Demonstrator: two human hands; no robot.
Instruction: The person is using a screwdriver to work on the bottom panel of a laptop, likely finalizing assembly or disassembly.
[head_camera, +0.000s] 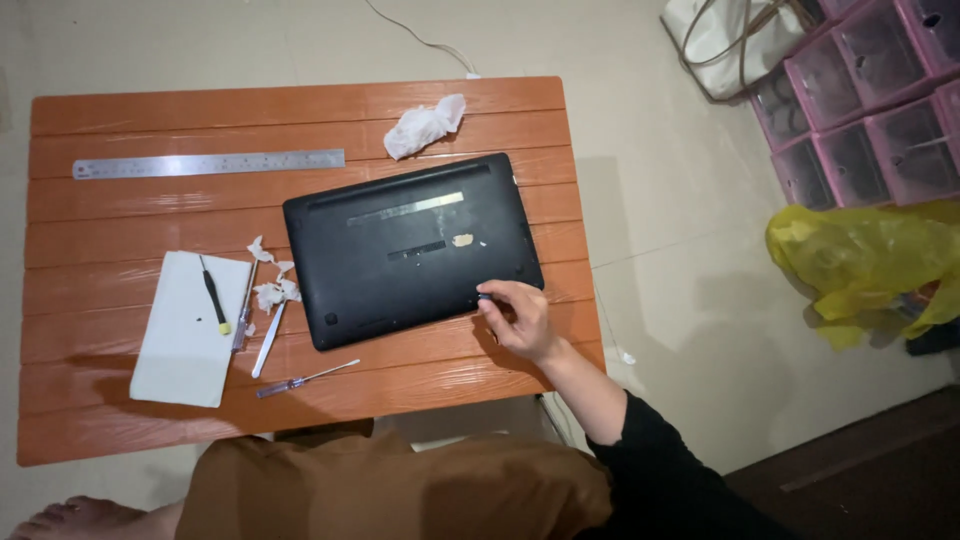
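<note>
A black laptop (410, 250) lies bottom side up on an orange slatted table (120, 130). My right hand (520, 318) rests at the laptop's near right corner, fingertips touching its edge, holding nothing that I can see. My left hand is out of view. Left of the laptop lies a white sheet (185, 335) with a small black-handled screwdriver (214, 296) on it. Beside the sheet are tweezers (268, 340), bits of torn tissue (272, 285) and a slim clear-handled screwdriver (300, 380).
A steel ruler (208, 163) lies along the table's far left. A crumpled tissue (425, 125) sits behind the laptop. On the floor to the right are pink plastic drawers (870, 90), a yellow plastic bag (860, 260) and a white bag (725, 35). My lap is below the table.
</note>
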